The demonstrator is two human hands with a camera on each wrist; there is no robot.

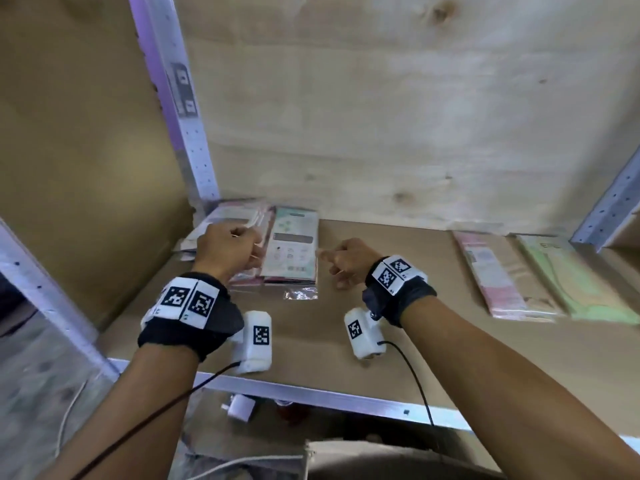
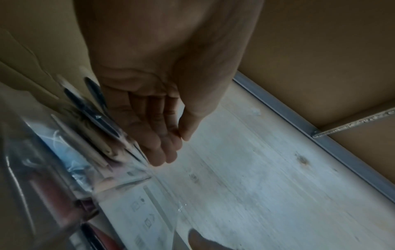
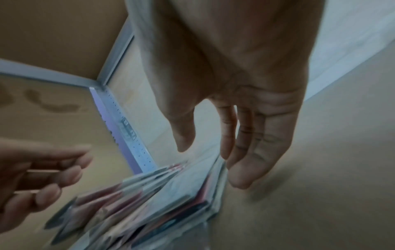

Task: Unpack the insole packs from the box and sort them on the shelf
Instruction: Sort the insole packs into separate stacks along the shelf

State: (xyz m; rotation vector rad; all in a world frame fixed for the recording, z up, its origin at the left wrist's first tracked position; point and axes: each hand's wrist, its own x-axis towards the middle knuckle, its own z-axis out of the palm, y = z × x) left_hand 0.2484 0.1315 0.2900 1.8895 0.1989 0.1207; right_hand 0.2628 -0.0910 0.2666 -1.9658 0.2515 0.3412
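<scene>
Nearest us are our own forearms, each with a black wrist strap carrying white coded tags and a white camera block trailing a black cable. Beyond them runs the metal front rail of the shelf (image 1: 311, 393), then its flat brown board, matte like cardboard.

Our left hand (image 1: 225, 252) hangs just over the left edge of the stack of insole packs (image 1: 291, 251); in the left wrist view its fingers are nearly straight and together, holding nothing, close beside the pack edges, though we cannot tell whether they touch. Our right hand (image 1: 346, 263) sits just right of the stack, fingers loosely bent and relaxed, also empty.

The stack lies at the back left of the shelf, near the perforated upright post (image 1: 194, 140). The packs are long, thin, flat sleeves of clear glossy film over printed card, pale green on top, pink lower down. We judge them light, bendy along their length, and slippery against one another, so they would fan out easily. Pinching both long edges, or pressing the stack between two palms, looks safest.

Further right lie a pink pack (image 1: 495, 271) and a green pack (image 1: 571, 278), side by side, well apart from the stack. Behind everything stands a pale knotted plywood wall (image 1: 398, 116).
</scene>
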